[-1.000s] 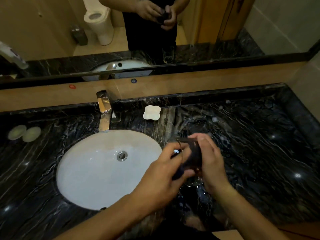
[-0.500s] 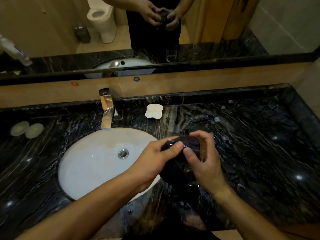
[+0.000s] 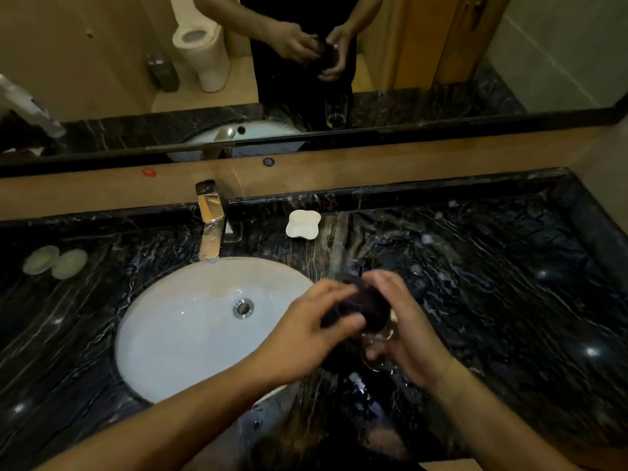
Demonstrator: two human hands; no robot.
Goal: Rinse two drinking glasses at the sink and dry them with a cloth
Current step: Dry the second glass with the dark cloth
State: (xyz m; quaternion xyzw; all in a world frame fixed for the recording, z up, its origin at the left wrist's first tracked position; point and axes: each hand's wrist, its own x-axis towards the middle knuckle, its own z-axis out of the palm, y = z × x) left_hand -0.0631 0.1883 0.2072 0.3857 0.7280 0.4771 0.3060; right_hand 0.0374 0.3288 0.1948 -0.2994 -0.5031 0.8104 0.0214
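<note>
Just right of the sink, my right hand [image 3: 416, 334] grips a clear drinking glass [image 3: 378, 351] above the counter, with its lower part showing below my fingers. My left hand [image 3: 306, 334] presses a dark cloth [image 3: 370, 304] over the glass's upper part, which the cloth hides. The mirror shows the reflection of a second glass [image 3: 336, 112] standing on the counter. That glass itself is only a faint shape behind my hands.
A white oval sink [image 3: 190, 334] is set into the black marble counter [image 3: 509, 300], with a chrome faucet [image 3: 210, 226] behind it. A white soap dish [image 3: 303, 224] sits at the back. Two pale round pads [image 3: 54, 263] lie at far left.
The cloth has shifted from wrapping the glass's side to bunching over its top. My hands turned the glass so its clear lower part now shows below my right fingers.
</note>
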